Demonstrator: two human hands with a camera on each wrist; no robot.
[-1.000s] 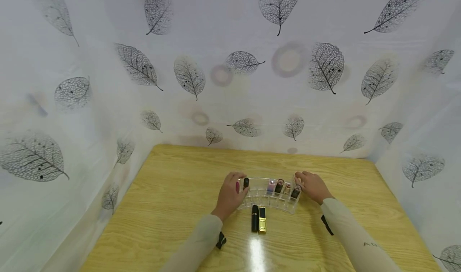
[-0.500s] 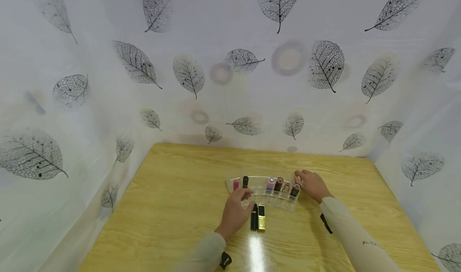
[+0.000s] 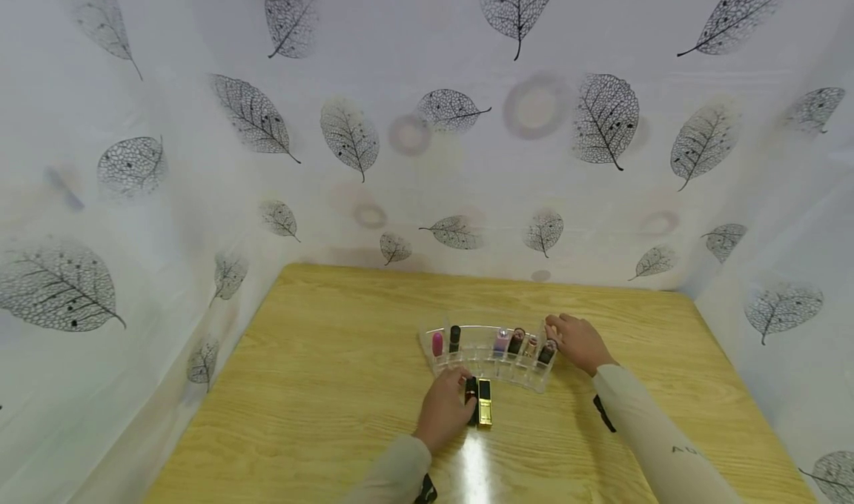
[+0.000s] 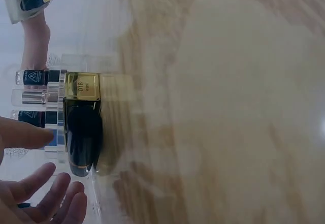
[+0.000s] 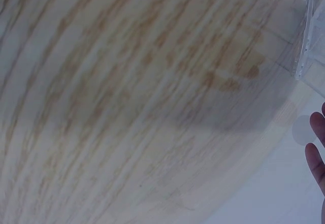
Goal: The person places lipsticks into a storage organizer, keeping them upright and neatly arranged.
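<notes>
My left hand (image 3: 445, 409) reaches over a black lipstick tube (image 3: 471, 387) lying in front of a clear curved lipstick organizer (image 3: 482, 369). In the left wrist view, its thumb and fingertips (image 4: 62, 183) are spread apart, close to the black tube (image 4: 84, 142). A gold and black lipstick (image 3: 485, 408) lies right beside that tube. My right hand (image 3: 579, 343) holds the organizer's right end, fingertips at its back corner. Only a few of its fingertips (image 5: 316, 158) show at the edge of the right wrist view.
In the organizer stand a pink lipstick (image 3: 437, 344) and a black one (image 3: 455, 339) at the left. A purple lipstick (image 3: 502, 341) and several darker tubes stand at the right. The wood-grain table (image 3: 333, 341) meets a white leaf-print curtain (image 3: 427, 178) behind.
My left hand has let go of the black lipstick in the organizer's left part and moved down toward the black tube on the table. My right hand stays at the organizer's end.
</notes>
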